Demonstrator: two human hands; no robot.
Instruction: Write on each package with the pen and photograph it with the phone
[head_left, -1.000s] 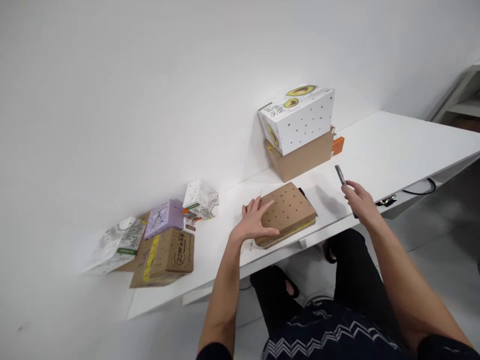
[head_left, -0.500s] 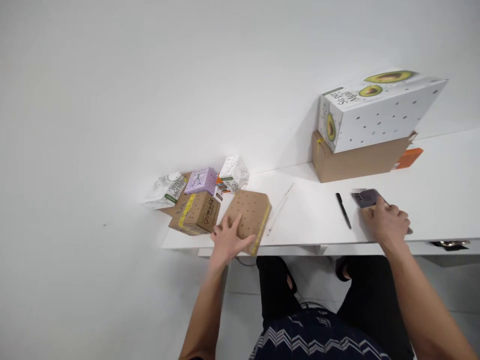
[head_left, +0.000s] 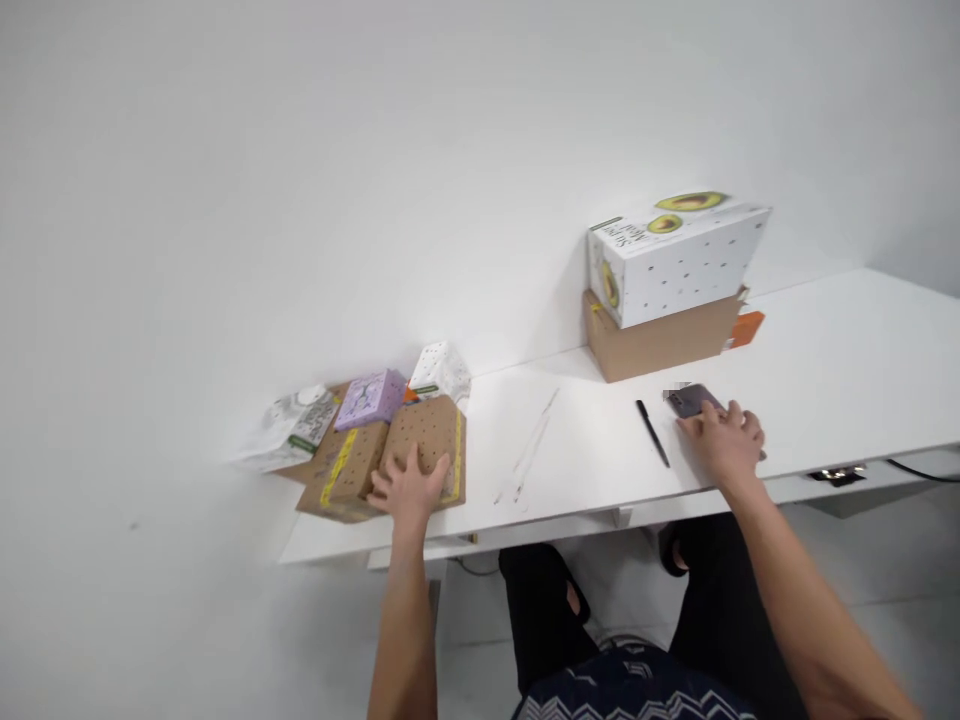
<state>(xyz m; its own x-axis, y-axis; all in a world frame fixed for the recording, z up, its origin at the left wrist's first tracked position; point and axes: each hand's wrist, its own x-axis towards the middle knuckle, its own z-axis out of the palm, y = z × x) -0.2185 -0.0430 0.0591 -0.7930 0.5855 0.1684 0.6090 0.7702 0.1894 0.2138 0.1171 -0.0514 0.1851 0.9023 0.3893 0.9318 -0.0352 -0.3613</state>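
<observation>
Left hand (head_left: 407, 488) lies flat with fingers spread; right hand (head_left: 724, 440) rests palm-down, both arms outstretched

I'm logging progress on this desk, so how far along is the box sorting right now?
Done, by the look of it: several small boxes sit grouped at the desk's left end. In hand: the left hand lies flat on the brown holed box, set against that group; the right hand rests on a phone beside a pen. Seemingly left: the avocado box stacked on a plain brown box by the wall.
</observation>
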